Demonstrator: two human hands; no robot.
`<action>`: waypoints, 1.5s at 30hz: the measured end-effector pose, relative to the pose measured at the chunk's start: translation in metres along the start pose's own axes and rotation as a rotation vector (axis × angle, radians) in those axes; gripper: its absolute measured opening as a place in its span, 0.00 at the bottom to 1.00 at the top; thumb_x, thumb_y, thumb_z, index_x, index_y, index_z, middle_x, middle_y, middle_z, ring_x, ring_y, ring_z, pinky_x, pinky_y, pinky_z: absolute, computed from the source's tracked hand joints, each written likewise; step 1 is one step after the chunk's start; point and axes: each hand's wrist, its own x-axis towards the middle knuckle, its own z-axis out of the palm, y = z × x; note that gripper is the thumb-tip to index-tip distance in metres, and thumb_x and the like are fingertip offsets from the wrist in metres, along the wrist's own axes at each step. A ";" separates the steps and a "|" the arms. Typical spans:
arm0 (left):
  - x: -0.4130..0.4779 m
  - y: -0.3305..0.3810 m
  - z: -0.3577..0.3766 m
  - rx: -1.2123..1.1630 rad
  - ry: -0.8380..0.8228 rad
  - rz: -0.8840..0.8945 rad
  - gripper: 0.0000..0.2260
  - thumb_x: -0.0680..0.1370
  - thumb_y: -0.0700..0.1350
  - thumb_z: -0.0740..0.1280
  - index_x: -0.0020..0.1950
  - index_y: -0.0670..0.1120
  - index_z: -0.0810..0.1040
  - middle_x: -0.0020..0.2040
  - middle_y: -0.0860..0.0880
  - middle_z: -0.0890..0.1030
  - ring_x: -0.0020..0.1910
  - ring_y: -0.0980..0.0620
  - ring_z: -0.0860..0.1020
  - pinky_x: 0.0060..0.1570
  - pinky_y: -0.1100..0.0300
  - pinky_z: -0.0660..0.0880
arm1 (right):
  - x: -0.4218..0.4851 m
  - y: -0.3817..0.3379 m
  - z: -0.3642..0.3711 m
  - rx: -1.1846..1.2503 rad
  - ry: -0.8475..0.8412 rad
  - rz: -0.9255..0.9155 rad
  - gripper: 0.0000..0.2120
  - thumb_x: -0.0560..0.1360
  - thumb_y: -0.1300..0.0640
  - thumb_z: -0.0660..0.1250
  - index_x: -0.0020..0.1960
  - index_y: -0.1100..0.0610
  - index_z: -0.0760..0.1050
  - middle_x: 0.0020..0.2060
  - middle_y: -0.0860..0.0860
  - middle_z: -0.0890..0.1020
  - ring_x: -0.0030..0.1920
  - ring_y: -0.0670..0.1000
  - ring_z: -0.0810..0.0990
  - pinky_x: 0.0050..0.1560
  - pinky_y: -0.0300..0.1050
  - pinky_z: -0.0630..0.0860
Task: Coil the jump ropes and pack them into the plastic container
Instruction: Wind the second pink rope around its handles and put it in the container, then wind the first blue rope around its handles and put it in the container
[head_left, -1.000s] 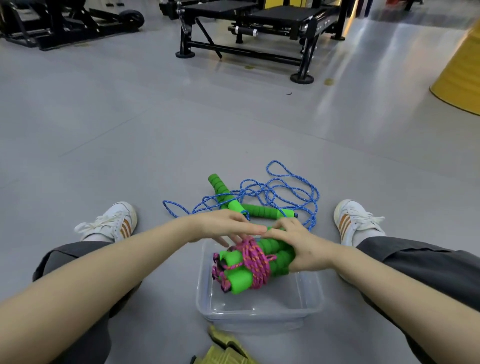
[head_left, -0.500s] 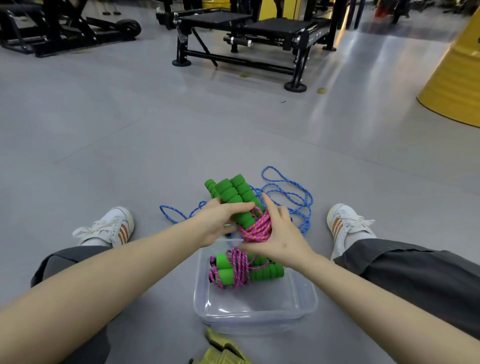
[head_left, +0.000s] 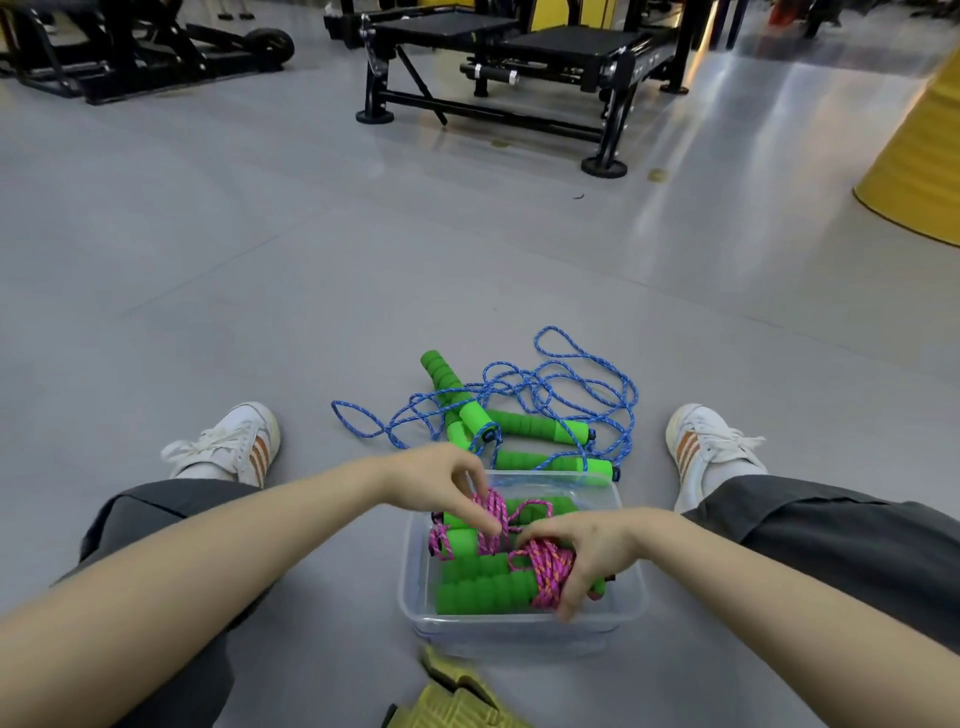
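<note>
The right hand (head_left: 592, 545) hides part of the pink rope coil (head_left: 545, 571); the bottom edge cuts off a yellow-green object (head_left: 457, 701).

Coiled ropes (head_left: 483, 587) in container (head_left: 519, 631), loose ropes (head_left: 524, 423) on floor (head_left: 311, 260) just behind it, left shoe (head_left: 228, 441) and right shoe (head_left: 706, 441) flanking.

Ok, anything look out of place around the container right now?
The blue ropes lie tangled and uncoiled on the floor beyond the plastic container. The pink ropes sit coiled inside it, one loop straying loose at the left. Nothing looks damaged.
</note>
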 end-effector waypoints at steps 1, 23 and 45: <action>0.002 -0.001 0.008 0.074 -0.048 0.000 0.20 0.67 0.57 0.76 0.52 0.50 0.77 0.47 0.51 0.80 0.43 0.54 0.77 0.44 0.64 0.73 | 0.000 0.003 0.003 -0.003 0.012 -0.011 0.40 0.66 0.50 0.75 0.72 0.45 0.58 0.70 0.46 0.63 0.70 0.48 0.62 0.70 0.42 0.60; 0.019 -0.009 0.066 0.839 -0.093 0.170 0.23 0.74 0.47 0.70 0.67 0.45 0.69 0.61 0.44 0.74 0.58 0.43 0.74 0.50 0.51 0.71 | 0.008 0.021 0.017 -0.155 0.107 0.022 0.38 0.69 0.41 0.69 0.74 0.44 0.57 0.67 0.53 0.59 0.72 0.53 0.56 0.74 0.47 0.56; 0.039 -0.011 -0.011 0.567 0.424 0.014 0.11 0.77 0.45 0.58 0.57 0.49 0.75 0.53 0.49 0.81 0.54 0.48 0.77 0.46 0.58 0.71 | 0.024 -0.016 -0.060 0.055 0.719 0.022 0.13 0.74 0.57 0.59 0.54 0.55 0.78 0.43 0.49 0.79 0.44 0.50 0.76 0.47 0.45 0.75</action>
